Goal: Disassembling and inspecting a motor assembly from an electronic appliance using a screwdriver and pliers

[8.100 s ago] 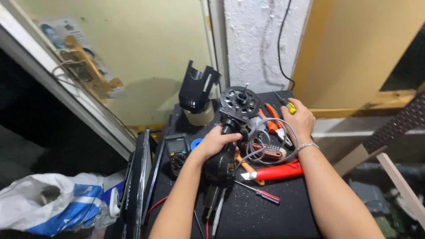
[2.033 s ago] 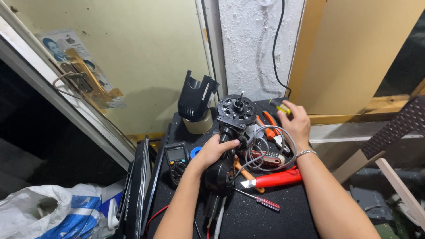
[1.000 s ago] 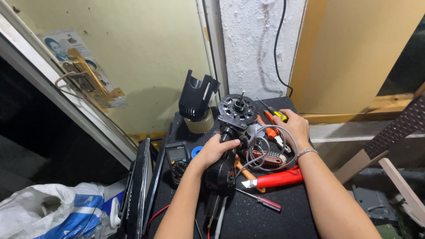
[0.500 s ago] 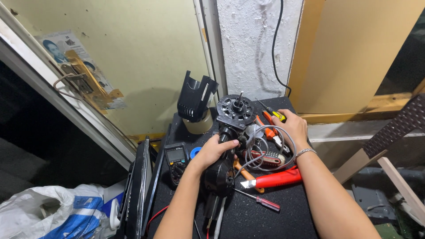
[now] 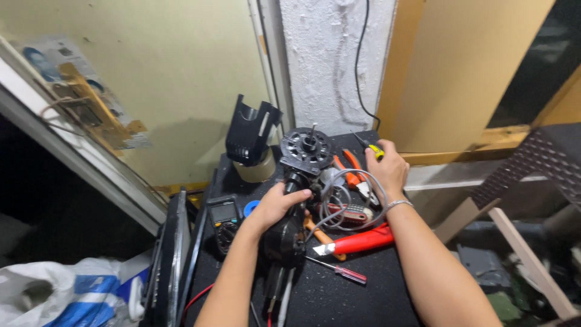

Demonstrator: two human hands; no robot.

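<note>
hands: left (image 5: pixel 277 204) clamps black fan motor (image 5: pixel 307 151) | right (image 5: pixel 386 169) grips yellow-handled screwdriver (image 5: pixel 370 148)

A multimeter (image 5: pixel 223 217), red-handled cutter (image 5: pixel 357 241) and small screwdriver (image 5: pixel 339 270) lie nearby.

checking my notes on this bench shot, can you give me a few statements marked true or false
1. The left hand grips the black motor assembly. True.
2. The right hand holds a screwdriver with a yellow and black handle. True.
3. The red-handled cutter is in the left hand. False: it lies on the black tabletop, in neither hand.
4. The multimeter sits right of the right hand. False: it lies left of the left hand.
5. A small red-handled screwdriver lies on the tabletop. True.
</note>
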